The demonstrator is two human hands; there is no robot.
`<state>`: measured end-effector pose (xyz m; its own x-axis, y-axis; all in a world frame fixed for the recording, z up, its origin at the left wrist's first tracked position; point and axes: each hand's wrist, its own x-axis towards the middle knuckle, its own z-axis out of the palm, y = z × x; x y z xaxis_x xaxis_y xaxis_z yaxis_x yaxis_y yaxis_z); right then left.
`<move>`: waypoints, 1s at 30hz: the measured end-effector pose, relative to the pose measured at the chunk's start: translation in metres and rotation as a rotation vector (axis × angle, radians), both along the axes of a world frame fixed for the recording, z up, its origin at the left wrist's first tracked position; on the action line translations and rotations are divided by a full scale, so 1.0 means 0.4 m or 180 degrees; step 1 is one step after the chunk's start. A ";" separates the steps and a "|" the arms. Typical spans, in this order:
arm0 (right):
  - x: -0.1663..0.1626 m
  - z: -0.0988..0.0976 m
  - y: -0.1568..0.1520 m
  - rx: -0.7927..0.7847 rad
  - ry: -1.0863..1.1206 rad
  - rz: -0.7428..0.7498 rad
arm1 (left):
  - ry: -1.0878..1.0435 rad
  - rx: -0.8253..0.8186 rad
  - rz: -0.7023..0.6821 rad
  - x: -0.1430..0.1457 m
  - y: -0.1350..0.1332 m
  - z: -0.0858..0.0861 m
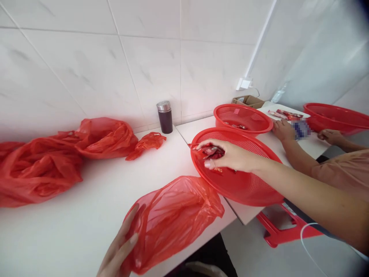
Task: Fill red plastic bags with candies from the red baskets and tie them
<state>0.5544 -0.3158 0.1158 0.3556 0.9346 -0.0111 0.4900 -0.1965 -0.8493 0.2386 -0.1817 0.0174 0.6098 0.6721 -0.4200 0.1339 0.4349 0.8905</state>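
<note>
My left hand (122,244) holds the near end of a thin red plastic bag (173,215), with one finger along its side and another digit with its nail showing against it. The bag lies puffed out on the white table, its far end beside a red perforated plastic basket (253,190). Over that basket's left side, my right hand (227,154) curls around several small shiny red packets (212,152). A red packet with pale lettering (217,170) shows just below this hand. My forearm and hand hide part of the basket's inside.
A second red basket (243,129) with small packets stands behind. Crumpled red bags (43,169) lie at left, and a dark lidded tumbler (165,117) stands near the wall. At right, another person's hands (284,130) are near a tray (305,114), with another red basket (340,119) beyond.
</note>
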 end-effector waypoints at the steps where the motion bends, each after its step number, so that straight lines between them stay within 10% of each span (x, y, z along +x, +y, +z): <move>1: -0.047 0.011 0.002 0.0073 0.0183 0.0289 | -0.0068 -0.0063 -0.0002 0.009 -0.006 0.005; 6: -0.226 -0.071 0.055 -0.0513 -0.0114 0.1540 | -0.0311 -0.0144 -0.0012 0.035 -0.027 0.008; 12: -0.255 -0.172 0.101 -0.0762 -0.2011 0.1172 | -0.0307 -0.0062 -0.0077 0.011 -0.021 0.002; 20: -0.049 -0.069 0.043 -0.0089 -0.1616 0.0027 | -0.0296 -0.0081 0.0300 -0.007 -0.008 0.015; 26: 0.150 -0.148 -0.056 -0.2558 -0.1681 -0.0673 | 0.0338 0.0692 0.0344 -0.005 -0.013 0.010; 30: 0.138 -0.207 -0.054 -0.2710 -0.1648 -0.0616 | 0.0642 0.1092 0.0348 -0.008 -0.016 0.008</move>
